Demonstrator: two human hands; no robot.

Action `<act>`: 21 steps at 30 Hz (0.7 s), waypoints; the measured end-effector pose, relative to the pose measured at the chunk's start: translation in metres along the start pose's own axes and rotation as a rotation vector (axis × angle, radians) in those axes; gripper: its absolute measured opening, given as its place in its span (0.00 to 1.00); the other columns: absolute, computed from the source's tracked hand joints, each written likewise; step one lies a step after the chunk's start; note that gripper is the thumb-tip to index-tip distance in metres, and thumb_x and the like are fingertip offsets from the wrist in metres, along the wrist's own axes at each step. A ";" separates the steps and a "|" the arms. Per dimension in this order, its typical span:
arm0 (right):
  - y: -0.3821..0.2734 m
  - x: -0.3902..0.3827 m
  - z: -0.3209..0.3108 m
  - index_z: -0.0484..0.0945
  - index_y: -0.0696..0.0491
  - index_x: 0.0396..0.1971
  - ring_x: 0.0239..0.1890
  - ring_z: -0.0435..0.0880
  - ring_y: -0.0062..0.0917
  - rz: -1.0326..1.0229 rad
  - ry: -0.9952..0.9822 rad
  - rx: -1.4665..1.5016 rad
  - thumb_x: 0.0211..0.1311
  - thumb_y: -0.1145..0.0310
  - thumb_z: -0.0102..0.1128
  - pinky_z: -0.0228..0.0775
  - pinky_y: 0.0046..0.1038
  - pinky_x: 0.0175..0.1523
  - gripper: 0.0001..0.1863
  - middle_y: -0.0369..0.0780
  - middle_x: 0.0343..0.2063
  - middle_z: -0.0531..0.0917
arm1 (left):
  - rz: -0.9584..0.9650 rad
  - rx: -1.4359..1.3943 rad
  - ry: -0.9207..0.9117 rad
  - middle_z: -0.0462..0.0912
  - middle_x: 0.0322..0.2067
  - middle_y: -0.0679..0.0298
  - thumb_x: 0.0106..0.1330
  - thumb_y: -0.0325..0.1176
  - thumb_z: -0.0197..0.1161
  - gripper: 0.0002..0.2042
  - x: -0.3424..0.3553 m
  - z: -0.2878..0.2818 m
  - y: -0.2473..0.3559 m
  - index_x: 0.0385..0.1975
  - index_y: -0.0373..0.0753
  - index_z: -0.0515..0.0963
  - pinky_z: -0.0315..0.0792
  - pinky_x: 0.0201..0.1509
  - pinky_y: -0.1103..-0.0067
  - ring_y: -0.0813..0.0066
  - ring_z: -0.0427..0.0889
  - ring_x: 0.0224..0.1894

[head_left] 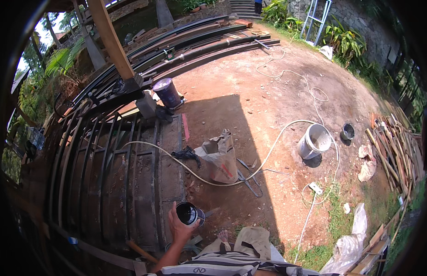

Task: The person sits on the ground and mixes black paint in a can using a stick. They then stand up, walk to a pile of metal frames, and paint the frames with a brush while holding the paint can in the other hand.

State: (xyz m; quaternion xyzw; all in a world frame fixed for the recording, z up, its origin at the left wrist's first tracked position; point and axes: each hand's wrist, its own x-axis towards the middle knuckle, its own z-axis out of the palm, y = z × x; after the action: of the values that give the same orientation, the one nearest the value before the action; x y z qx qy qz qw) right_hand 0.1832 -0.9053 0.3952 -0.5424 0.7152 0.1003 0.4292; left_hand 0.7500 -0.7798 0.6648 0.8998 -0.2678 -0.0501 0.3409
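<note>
My left hand (178, 228) grips a small open can (189, 214) with dark liquid inside, holding it out over the edge of a concrete slab (169, 175). Something thin pokes out to the right of the can, perhaps a brush handle (211, 212). To the left of the hand lies a black curved metal railing (98, 170), flat on the ground. My right hand is out of sight. A bare foot (224, 236) and my striped shirt (222, 267) show at the bottom.
A white hose (268, 152) snakes across the dirt past a torn paper sack (220, 156) and a white bucket (314, 140). A purple paint drum (167, 92) stands by a wooden post (112, 41). Scrap wood (397, 147) is piled at the right.
</note>
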 end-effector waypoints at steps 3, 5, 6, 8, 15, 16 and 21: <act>-0.083 0.051 -0.026 0.90 0.55 0.36 0.44 0.90 0.48 0.052 -0.033 0.096 0.62 0.56 0.67 0.81 0.42 0.54 0.16 0.53 0.37 0.90 | 0.018 -0.058 -0.035 0.70 0.62 0.47 0.41 0.46 0.87 0.62 0.081 0.037 0.043 0.79 0.44 0.54 0.69 0.69 0.54 0.43 0.73 0.64; -0.129 0.091 -0.044 0.90 0.55 0.35 0.43 0.90 0.48 0.045 -0.026 0.154 0.62 0.57 0.67 0.81 0.42 0.53 0.16 0.53 0.37 0.90 | 0.025 -0.088 -0.040 0.70 0.61 0.47 0.41 0.45 0.87 0.62 0.134 0.069 0.079 0.79 0.45 0.54 0.70 0.69 0.55 0.43 0.74 0.65; -0.148 0.112 -0.055 0.90 0.55 0.35 0.43 0.90 0.48 0.040 -0.021 0.172 0.62 0.57 0.67 0.81 0.42 0.52 0.16 0.53 0.37 0.90 | 0.058 -0.108 -0.029 0.70 0.61 0.47 0.41 0.46 0.87 0.62 0.160 0.087 0.099 0.79 0.45 0.54 0.70 0.69 0.55 0.44 0.74 0.65; -0.177 0.157 -0.078 0.90 0.55 0.35 0.43 0.90 0.48 0.036 -0.019 0.189 0.62 0.58 0.68 0.81 0.42 0.52 0.15 0.53 0.36 0.90 | 0.099 -0.139 -0.015 0.70 0.61 0.47 0.41 0.46 0.87 0.62 0.210 0.124 0.134 0.79 0.46 0.54 0.70 0.70 0.55 0.44 0.74 0.65; -0.268 0.330 -0.231 0.89 0.56 0.34 0.41 0.90 0.49 0.065 0.050 0.148 0.61 0.59 0.68 0.81 0.43 0.49 0.14 0.53 0.35 0.90 | 0.072 -0.114 0.067 0.69 0.63 0.44 0.41 0.49 0.88 0.63 0.378 0.244 0.268 0.79 0.47 0.53 0.70 0.70 0.53 0.41 0.73 0.66; -0.281 0.358 -0.266 0.89 0.56 0.34 0.41 0.90 0.49 0.071 0.102 0.152 0.61 0.60 0.68 0.81 0.43 0.49 0.14 0.53 0.34 0.90 | 0.078 -0.120 0.085 0.69 0.63 0.44 0.41 0.49 0.88 0.63 0.398 0.261 0.282 0.79 0.47 0.53 0.69 0.70 0.53 0.41 0.73 0.66; -0.545 0.513 -0.420 0.89 0.58 0.39 0.23 0.88 0.28 -0.438 0.467 0.175 0.66 0.67 0.65 0.78 0.33 0.32 0.11 0.44 0.25 0.88 | -0.033 -0.074 0.118 0.70 0.63 0.44 0.43 0.47 0.87 0.63 0.513 0.329 0.368 0.80 0.47 0.52 0.69 0.70 0.53 0.40 0.74 0.65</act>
State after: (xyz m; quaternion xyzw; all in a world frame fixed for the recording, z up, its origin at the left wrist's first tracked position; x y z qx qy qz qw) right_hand 0.4183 -1.7280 0.4573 -0.6527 0.6667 -0.1831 0.3098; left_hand 0.9320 -1.4672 0.6972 0.8922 -0.2304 -0.0127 0.3882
